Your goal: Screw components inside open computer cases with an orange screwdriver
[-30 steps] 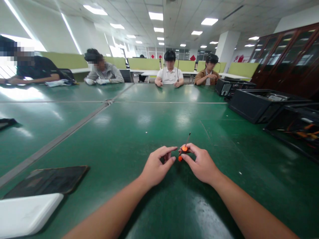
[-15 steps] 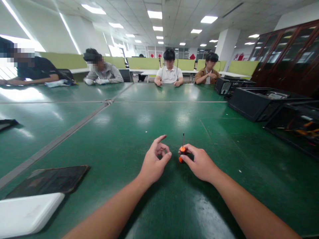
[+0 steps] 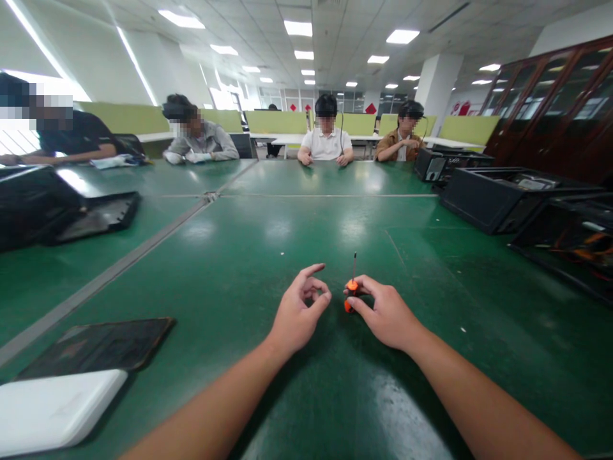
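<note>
Presently gripping orange-and-black screwdriver (image 3: 352, 285) upright in closed fingers of right hand (image 3: 382, 311).
Not yet applying it anywhere; holding left hand (image 3: 297, 311) empty, half-open, nearby.

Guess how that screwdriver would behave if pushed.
The slim screwdriver is held nearly upright in the right hand, so unsupported it would probably tip. Its thin, straight shaft looks stiff. Its orange parts look rounded, so it may roll.

Ceiling lights (image 3: 297, 29) glow above yellow-green partitions (image 3: 291, 123).

Bare forearms (image 3: 225, 390) and hands (image 3: 295, 313), seemingly slim-fingered
</note>
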Demonstrator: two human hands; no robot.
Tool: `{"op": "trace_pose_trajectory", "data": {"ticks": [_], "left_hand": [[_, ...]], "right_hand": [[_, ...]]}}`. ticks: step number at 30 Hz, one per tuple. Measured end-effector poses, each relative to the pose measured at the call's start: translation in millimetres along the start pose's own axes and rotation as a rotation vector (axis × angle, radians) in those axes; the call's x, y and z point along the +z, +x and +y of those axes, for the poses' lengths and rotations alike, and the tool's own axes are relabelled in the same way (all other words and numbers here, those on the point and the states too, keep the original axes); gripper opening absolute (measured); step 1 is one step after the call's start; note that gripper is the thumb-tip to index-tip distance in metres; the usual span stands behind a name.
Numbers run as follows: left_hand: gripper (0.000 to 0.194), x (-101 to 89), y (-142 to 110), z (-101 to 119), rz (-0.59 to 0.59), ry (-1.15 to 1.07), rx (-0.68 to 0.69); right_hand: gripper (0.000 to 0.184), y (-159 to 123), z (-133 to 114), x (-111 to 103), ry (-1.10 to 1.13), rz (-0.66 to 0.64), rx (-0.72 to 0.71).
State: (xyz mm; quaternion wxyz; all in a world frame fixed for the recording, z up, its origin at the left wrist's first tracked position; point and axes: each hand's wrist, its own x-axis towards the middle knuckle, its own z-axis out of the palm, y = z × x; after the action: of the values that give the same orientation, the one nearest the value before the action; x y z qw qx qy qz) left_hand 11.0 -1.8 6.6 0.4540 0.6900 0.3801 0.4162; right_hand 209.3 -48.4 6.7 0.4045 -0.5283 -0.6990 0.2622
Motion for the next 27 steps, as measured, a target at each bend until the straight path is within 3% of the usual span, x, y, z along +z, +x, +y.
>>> {"op": "trace_pose_trajectory", "data": {"ticks": [27], "left_hand": [[0.052,0.4,-0.6,-0.5,-0.006,-0.02,0.009]], "right_hand": [[0.014,-0.4,-0.2,-3.4,-0.014,-0.007,0.0]]}}
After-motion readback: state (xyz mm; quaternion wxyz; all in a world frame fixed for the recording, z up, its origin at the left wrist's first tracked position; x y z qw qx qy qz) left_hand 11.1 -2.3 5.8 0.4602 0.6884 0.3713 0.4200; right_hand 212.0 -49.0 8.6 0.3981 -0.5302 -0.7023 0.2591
